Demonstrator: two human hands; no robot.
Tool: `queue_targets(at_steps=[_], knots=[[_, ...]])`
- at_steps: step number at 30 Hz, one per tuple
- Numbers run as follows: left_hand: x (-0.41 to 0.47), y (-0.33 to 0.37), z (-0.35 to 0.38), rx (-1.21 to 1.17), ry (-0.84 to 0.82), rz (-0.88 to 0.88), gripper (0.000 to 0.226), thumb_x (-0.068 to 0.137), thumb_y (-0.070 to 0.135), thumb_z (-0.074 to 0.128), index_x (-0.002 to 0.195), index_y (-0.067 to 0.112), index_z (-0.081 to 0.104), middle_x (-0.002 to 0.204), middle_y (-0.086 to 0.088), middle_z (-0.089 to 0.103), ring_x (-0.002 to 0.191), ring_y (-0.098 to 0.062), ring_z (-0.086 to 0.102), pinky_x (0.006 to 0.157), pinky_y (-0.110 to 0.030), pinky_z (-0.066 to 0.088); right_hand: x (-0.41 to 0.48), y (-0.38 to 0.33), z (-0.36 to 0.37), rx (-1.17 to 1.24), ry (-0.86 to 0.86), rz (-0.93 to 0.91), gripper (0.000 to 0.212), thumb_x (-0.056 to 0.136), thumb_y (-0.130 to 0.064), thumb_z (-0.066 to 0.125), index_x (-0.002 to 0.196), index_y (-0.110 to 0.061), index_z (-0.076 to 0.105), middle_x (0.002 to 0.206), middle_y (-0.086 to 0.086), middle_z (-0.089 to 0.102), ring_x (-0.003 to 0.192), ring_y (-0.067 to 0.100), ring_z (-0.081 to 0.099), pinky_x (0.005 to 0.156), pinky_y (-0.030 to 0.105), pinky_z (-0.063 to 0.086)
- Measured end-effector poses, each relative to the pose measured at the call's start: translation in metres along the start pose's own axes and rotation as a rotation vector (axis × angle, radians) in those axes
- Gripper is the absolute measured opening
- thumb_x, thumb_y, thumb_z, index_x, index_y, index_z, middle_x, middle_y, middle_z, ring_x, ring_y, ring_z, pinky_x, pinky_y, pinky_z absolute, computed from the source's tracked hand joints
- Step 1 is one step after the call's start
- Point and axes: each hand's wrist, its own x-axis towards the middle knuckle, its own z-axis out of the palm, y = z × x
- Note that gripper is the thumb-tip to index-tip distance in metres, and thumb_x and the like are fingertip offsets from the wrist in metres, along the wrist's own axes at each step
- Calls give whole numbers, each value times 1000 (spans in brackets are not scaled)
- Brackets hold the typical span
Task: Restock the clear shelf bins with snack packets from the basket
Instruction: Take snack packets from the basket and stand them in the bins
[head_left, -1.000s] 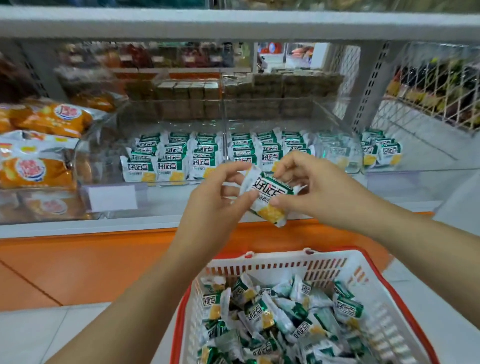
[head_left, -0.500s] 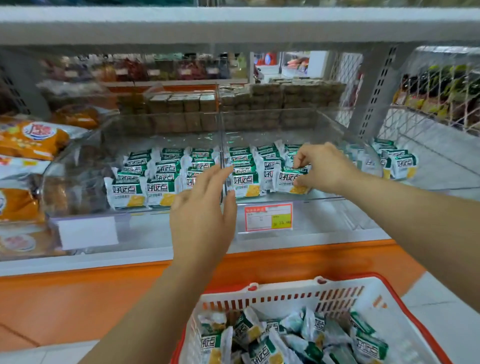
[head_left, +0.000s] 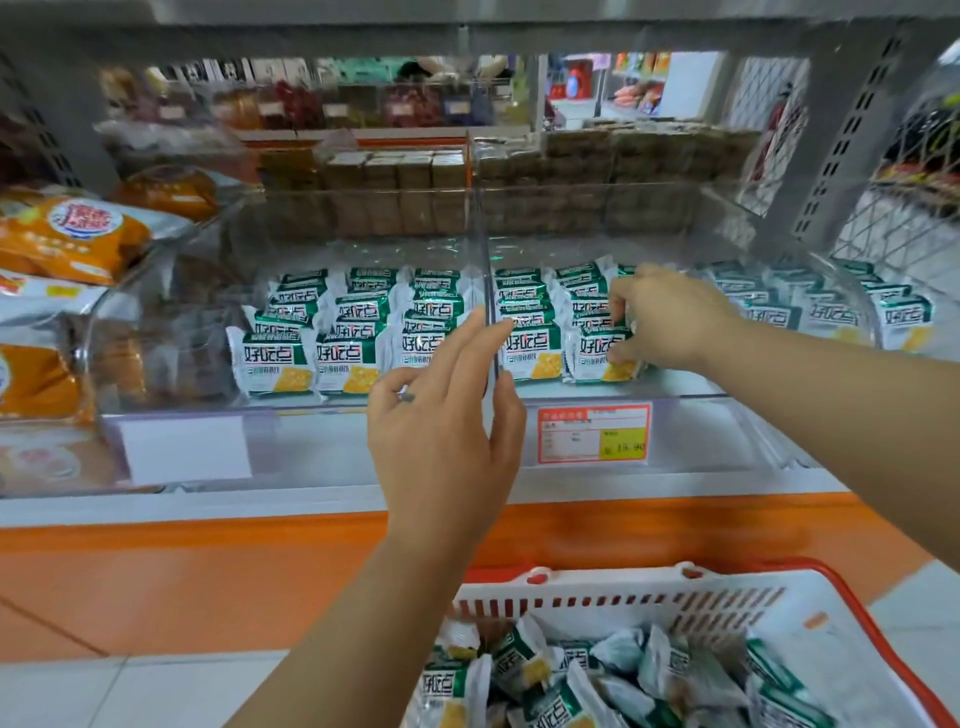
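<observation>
glossy foil-like packets (head_left: 270, 358) in clear plastic bins (head_left: 701, 410); white slotted plastic basket (head_left: 613, 600).

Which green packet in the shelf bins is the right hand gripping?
The front packet of the second column right of the divider; the right hand pinches its right edge.

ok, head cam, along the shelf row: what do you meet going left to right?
orange snack bags → blank label → front-left green packets → left hand, fingers straight → right hand, pinching a front packet → far-right packets
</observation>
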Motion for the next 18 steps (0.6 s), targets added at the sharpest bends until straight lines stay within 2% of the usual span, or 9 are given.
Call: queue_targets(at_steps=[3, 5, 7, 9, 10, 12, 13, 15, 18], knots=[[-1, 1, 0, 5, 11, 10, 33, 93, 27, 45, 121, 21, 62, 123, 4, 65, 91, -5, 64, 86, -23, 29, -1, 2, 2, 177, -51, 21, 29, 74, -18, 78, 85, -14, 52, 85, 3, 54, 82, 22, 48, 63, 29, 34], [-1, 0, 0, 6, 10, 15, 33, 93, 27, 45, 121, 21, 62, 123, 4, 65, 93, -5, 64, 86, -24, 30, -3, 3, 0, 274, -81, 24, 20, 77, -11, 75, 90, -11, 60, 78, -2, 52, 83, 19, 50, 60, 27, 34], [-1, 0, 0, -3, -5, 15, 33, 93, 27, 46, 121, 21, 62, 124, 3, 64, 92, -6, 65, 86, -25, 31, -6, 5, -3, 330, -105, 25, 25, 80, -8, 72, 104, -7, 66, 85, 0, 54, 84, 16, 50, 59, 24, 36], [-1, 0, -1, -5, -34, 11, 33, 93, 27, 46, 121, 20, 62, 126, 2, 63, 86, -8, 66, 87, -27, 33, -12, 6, -7, 349, -140, 14, 35, 83, -8, 70, 117, -7, 64, 92, 2, 56, 85, 15, 50, 56, 14, 35], [0, 0, -2, -3, -56, 6, 33, 94, 28, 45, 122, 20, 61, 128, 2, 62, 83, -9, 67, 87, -28, 33, -16, 7, -10, 349, -156, 1, 38, 84, -9, 69, 121, -9, 62, 97, 3, 58, 88, 16, 52, 59, 11, 35], [0, 0, -7, -8, -94, -15, 35, 94, 30, 43, 125, 21, 57, 131, 3, 60, 86, -9, 66, 89, -27, 31, -27, 6, -17, 367, -151, -9, 42, 85, -11, 67, 126, -12, 59, 113, 6, 62, 99, 18, 56, 75, 17, 41], [0, 1, -10, -20, -99, -21, 36, 93, 31, 43, 127, 22, 53, 132, 3, 58, 95, -9, 63, 91, -27, 29, -35, 6, -21, 398, -118, -8, 41, 86, -12, 66, 126, -13, 59, 120, 6, 61, 101, 17, 56, 82, 21, 41], [-8, 5, -17, -71, -69, -3, 37, 92, 28, 45, 128, 23, 48, 134, 1, 55, 115, -9, 51, 98, -27, 26, -57, 2, -28, 484, 44, -33, 33, 87, -11, 62, 120, -14, 63, 120, 4, 63, 95, 13, 57, 84, 20, 39], [-35, 16, -28, -156, -5, 43, 34, 89, 19, 49, 122, 24, 49, 124, -2, 57, 117, -14, 47, 98, -33, 30, -108, -10, -30, 571, 431, -157, 16, 86, -9, 60, 99, -12, 69, 96, 1, 66, 82, 7, 54, 73, 7, 35]])
